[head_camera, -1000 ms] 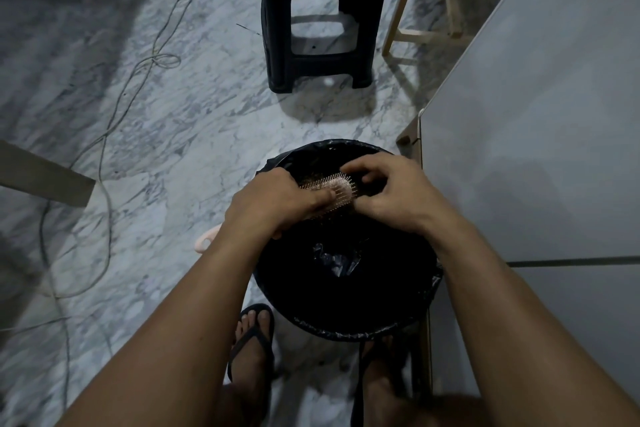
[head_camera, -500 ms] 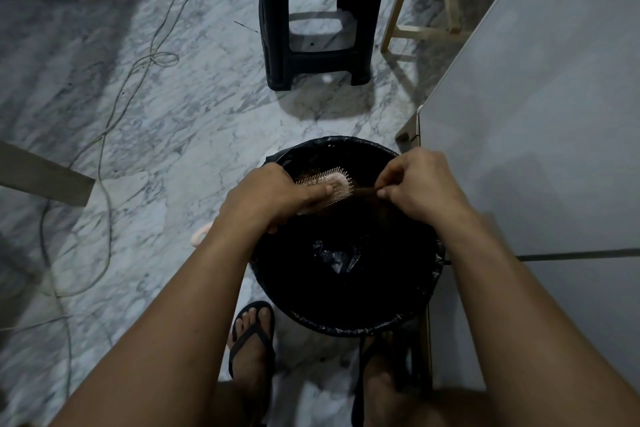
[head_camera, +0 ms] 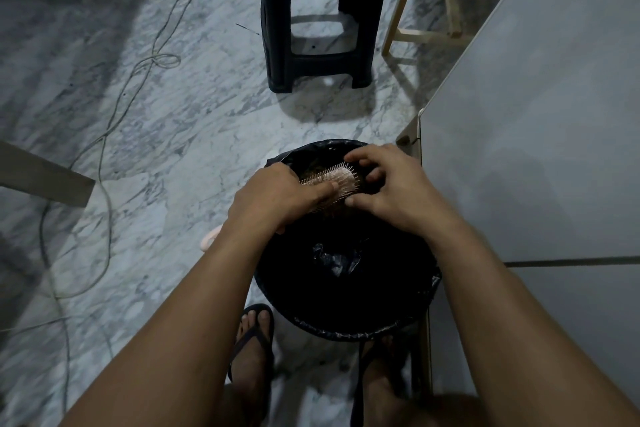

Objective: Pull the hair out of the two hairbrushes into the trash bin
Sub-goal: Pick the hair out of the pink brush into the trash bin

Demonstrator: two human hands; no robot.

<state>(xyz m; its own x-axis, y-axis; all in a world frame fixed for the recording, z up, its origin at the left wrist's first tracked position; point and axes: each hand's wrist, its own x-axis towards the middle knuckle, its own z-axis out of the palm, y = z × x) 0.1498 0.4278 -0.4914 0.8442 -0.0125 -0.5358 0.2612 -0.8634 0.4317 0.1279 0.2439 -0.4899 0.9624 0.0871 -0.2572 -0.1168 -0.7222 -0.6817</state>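
A pink hairbrush (head_camera: 337, 180) with pale bristles is held over the black-lined trash bin (head_camera: 346, 329). My left hand (head_camera: 273, 198) grips the brush near its head, and the pink handle end (head_camera: 209, 239) pokes out below my wrist. My right hand (head_camera: 391, 191) is at the brush tip with fingers spread around the bristles, where dark hair is tangled. Whether the fingers pinch any hair I cannot tell. Only one brush is in view.
A grey table (head_camera: 540, 135) stands right beside the bin. A black plastic stool (head_camera: 315, 17) is ahead, with wooden legs (head_camera: 422, 31) to its right. Cables (head_camera: 104, 156) trail over the marble floor on the left. My sandalled feet (head_camera: 252, 336) are below the bin.
My right hand had drawn a strand of hair away to the right half a second ago. It has now come back to the brush tip with fingers spread.
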